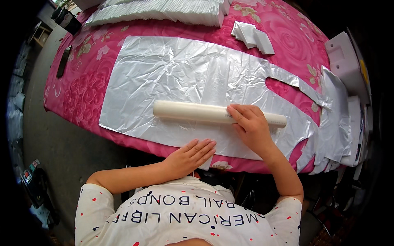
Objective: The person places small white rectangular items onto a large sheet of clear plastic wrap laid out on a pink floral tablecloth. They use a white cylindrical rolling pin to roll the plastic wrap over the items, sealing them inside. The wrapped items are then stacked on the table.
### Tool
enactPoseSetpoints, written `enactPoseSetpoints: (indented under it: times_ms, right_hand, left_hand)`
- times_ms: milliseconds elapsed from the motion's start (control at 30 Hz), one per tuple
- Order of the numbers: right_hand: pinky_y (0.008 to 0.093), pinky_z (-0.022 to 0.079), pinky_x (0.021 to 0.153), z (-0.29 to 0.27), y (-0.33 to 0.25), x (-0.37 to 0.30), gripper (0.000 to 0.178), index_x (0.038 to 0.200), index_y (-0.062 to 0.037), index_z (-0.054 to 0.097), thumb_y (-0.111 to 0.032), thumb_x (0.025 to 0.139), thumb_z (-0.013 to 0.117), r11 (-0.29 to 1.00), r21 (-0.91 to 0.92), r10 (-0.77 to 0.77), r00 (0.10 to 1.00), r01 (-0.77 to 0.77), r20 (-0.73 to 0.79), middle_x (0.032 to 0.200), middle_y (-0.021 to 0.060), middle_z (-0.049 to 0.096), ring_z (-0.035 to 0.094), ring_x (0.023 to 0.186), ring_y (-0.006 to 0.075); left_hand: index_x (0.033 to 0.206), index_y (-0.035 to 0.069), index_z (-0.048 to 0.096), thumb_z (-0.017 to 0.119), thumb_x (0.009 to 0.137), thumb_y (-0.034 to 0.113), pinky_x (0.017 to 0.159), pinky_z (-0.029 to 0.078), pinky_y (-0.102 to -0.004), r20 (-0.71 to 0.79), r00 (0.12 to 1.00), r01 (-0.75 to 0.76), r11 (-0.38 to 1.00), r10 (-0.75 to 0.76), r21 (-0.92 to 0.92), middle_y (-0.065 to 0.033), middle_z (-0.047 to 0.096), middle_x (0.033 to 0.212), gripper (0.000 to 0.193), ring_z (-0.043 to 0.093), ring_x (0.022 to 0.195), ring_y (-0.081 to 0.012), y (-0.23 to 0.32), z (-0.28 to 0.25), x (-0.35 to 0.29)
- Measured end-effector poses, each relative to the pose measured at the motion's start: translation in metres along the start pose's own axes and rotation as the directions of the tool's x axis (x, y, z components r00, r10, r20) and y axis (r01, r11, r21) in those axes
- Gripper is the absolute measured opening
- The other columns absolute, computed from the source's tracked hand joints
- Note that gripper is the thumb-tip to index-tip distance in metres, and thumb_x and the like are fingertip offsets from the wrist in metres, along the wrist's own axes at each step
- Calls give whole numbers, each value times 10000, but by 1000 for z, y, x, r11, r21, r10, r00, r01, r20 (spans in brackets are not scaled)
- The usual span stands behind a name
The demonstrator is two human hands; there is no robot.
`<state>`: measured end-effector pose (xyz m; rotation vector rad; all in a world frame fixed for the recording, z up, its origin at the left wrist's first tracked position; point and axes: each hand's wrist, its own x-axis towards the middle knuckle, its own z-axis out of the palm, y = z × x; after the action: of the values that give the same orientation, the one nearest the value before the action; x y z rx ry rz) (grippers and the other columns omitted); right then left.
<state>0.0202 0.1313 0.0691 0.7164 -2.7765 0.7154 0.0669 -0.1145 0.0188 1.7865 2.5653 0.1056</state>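
Note:
A silvery, wrinkled plastic sheet [152, 69] lies spread out, with strap-like loops cut into its right end. Across it rests a long white tube [184, 111], tilted slightly down to the right. My right hand [249, 125] grips this tube right of its middle, fingers over the top and thumb on the near side. At the sheet's near edge my left hand [191, 155] lies flat with its fingers stretched out, holding nothing. A paler, translucent strip [216, 80] runs up the sheet beyond the tube.
A pink flowered cloth [92, 92] covers the table. Thick stacks of folded white sheets [164, 15] stand at the far edge, with a few folded pieces [252, 37] nearby. A phone-like dark object [64, 61] lies left. White foam boxes [349, 61] stand at the right.

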Motion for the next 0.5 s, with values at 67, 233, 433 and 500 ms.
enactPoseSetpoints:
  times_ms: [67,233,433,500]
  right_hand:
    - [377,426,864,5,20,22,503,1149,-99,577,-6,661,657,999,-48,-11,998,8,-58,1083,64,603,557,967,263]
    - [373,413,922,7,74,75,506,1190,-108,561,-17,701,649,993,-114,18,987,-36,-161,1118,47,596,513,1075,270]
    - [388,400,959,10,36,55,477,1121,-45,571,108,671,521,994,57,-91,995,93,-41,1205,120,525,445,1159,321]
    - [382,405,951,19,17,28,471,1096,-28,574,80,640,537,957,282,-131,966,64,224,1217,134,514,443,1165,326]
  left_hand:
    - [1350,11,347,435,847,288,1085,208,-419,-6,1000,6,999,-6,-45,-151,298,1437,582,265,1346,-268,0,-1,0]
    - [1338,11,364,437,854,262,1083,225,-405,-21,997,-78,993,76,-92,-152,319,1425,551,291,1334,-264,-12,-11,2]
    - [1263,-25,439,444,842,166,1052,297,-401,-82,981,-189,952,174,-240,-151,381,1383,462,360,1290,-272,-26,-6,-8]
    - [1249,-20,454,450,842,162,1052,300,-401,-128,978,-198,934,166,-299,-155,389,1375,446,369,1284,-271,-28,-4,-7]
